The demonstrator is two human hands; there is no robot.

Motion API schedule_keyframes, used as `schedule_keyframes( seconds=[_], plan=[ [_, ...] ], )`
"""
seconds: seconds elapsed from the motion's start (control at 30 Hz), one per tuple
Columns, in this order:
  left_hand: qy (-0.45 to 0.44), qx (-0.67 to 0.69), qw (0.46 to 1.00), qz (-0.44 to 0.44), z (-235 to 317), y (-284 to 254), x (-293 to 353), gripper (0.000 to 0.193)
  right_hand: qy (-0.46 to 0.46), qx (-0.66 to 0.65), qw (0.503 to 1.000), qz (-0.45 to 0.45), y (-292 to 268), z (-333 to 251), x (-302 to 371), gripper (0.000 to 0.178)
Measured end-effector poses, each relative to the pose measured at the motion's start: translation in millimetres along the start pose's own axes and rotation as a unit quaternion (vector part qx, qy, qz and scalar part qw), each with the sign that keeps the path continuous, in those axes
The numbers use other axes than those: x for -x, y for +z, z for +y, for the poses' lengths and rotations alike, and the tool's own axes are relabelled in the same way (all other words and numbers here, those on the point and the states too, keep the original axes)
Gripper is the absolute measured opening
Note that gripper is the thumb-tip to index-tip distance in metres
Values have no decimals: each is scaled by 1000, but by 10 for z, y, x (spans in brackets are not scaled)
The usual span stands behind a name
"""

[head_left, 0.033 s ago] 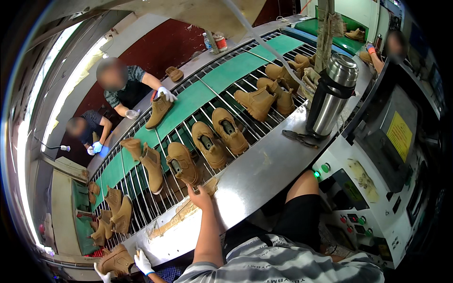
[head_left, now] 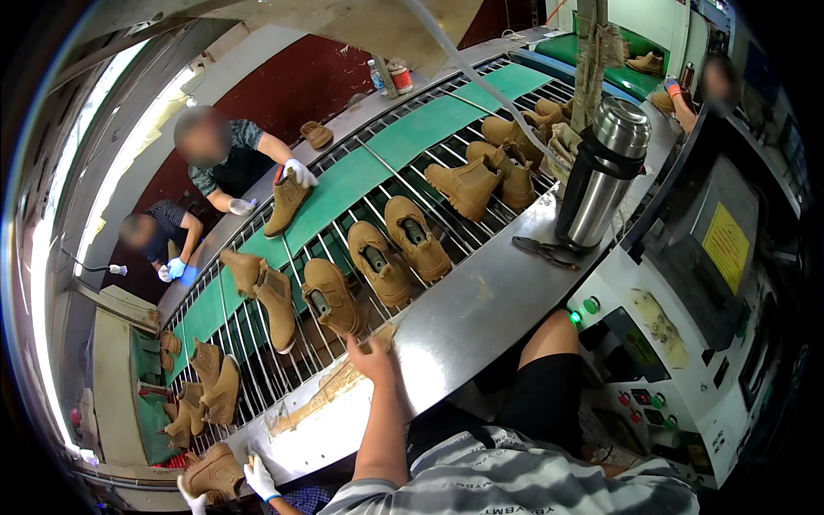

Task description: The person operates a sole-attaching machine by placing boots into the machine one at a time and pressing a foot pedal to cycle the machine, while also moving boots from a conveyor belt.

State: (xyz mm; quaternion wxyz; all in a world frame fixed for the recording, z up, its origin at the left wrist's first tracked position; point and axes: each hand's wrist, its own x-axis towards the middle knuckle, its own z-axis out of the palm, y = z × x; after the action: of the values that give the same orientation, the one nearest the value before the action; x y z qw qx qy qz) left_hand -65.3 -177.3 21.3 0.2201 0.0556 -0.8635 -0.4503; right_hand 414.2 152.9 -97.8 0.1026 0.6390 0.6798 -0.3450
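Observation:
My left hand [head_left: 373,360] is at the near edge of the conveyor rack, its fingers apart and holding nothing. The fingertips are right by the near end of a tan ankle boot [head_left: 330,296]; whether they touch it I cannot tell. To the right of that boot, two more tan boots [head_left: 379,262] [head_left: 418,239] stand on the metal bars with their openings showing. Just left of it, another tan boot [head_left: 275,309] stands against a further boot [head_left: 243,273]. My right hand is out of view.
A steel thermos [head_left: 601,172] and a dark tool [head_left: 545,251] sit on the metal ledge [head_left: 463,313]. At right is a control panel [head_left: 639,343]. Across the green belt [head_left: 386,154], a gloved co-worker holds a boot [head_left: 287,202]. Lower left, gloved hands [head_left: 260,476] are at another boot [head_left: 215,472].
My left hand has shifted slightly to the right. The boot at the far side of the rack, left of centre, now leans closer to its neighbour. The co-worker's gloved hand has moved slightly left.

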Motion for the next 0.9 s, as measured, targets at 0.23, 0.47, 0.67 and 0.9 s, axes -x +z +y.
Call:
schedule_keyframes(
  seconds=[0.23, 0.47, 0.67, 0.9],
  plan=[
    [115, 13, 990, -75, 845, 877, -374, 89, -11, -7, 1000, 1, -3, 37, 47, 21],
    [40, 27, 988, -146, 1078, 1222, -1198, 84, -13, -5, 1000, -2, 0, 173, 169, 21],
    [40, 72, 993, -84, 642, 1052, -1015, 68, -7, -4, 1000, -4, 30, 230, 273, 21],
    [-14, 65, 998, -4, 778, 1307, -818, 61, -64, -42, 997, 13, 64, 180, 267, 22]
  ],
)
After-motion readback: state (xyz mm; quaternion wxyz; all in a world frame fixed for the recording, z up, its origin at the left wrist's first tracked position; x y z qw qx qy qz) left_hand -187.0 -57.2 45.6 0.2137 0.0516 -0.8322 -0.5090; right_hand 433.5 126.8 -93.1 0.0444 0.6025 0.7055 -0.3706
